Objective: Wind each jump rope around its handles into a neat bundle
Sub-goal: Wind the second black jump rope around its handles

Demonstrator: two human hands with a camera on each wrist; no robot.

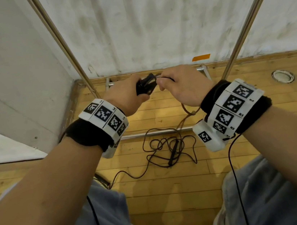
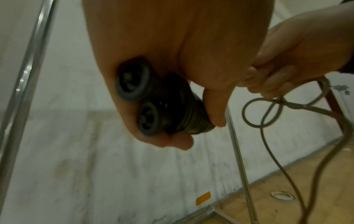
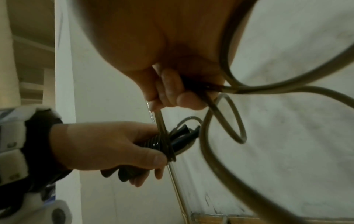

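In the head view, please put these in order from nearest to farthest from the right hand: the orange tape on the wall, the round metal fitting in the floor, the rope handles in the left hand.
From the right hand:
1. Rope handles, just to its left, gripped by the left hand.
2. Orange tape, up and slightly right, low on the wall.
3. Round metal fitting, far right, in the floor.

Left wristband point(image 1: 104, 116): small printed codes "L4" and "L3" beside its black-and-white square markers. Right wristband point(image 1: 234, 105): "R4", "R3", "R2" likewise. Other wristband print too small to read
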